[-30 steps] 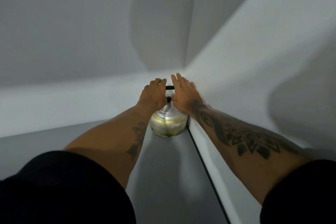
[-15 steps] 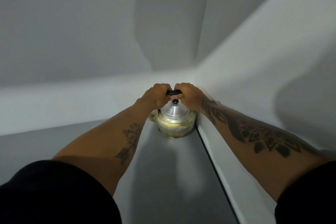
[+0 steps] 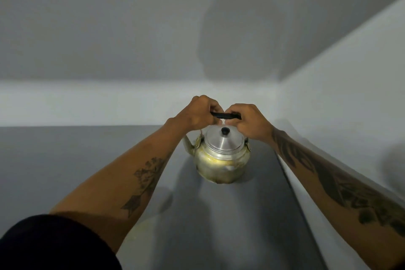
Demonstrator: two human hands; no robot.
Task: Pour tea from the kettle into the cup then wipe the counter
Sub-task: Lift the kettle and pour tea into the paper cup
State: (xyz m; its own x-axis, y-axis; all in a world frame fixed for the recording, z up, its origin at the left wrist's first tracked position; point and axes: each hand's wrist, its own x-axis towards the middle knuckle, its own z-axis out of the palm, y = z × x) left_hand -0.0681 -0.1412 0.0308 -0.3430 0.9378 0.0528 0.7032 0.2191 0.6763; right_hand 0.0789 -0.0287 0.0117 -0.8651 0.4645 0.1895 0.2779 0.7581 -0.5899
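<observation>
**Both hands on the kettle handle, before the pour**

The left hand (image 3: 200, 114) and the right hand (image 3: 249, 124) are both closed around the black handle (image 3: 225, 115) of the kettle (image 3: 222, 158). One fist is at each end of the handle, and a short piece of the bar shows between them. The fingers are curled tight, so the grip is clamped on the handle and not loose.

The kettle hangs directly under the two fists. Its lid (image 3: 223, 140) with the small black knob is just below the handle, and its spout (image 3: 188, 143) points away from the body of the kettle toward the left forearm. Under the kettle is the grey counter (image 3: 65, 171); I cannot tell whether the bottom touches it or is slightly lifted. The white wall (image 3: 339, 105) is close to the kettle on its right side.

In my judgement the step in hand is taking the kettle to carry it. No cup is visible near the kettle, so the next move probably calls for bringing the kettle, kept level, to where the cup is.
</observation>
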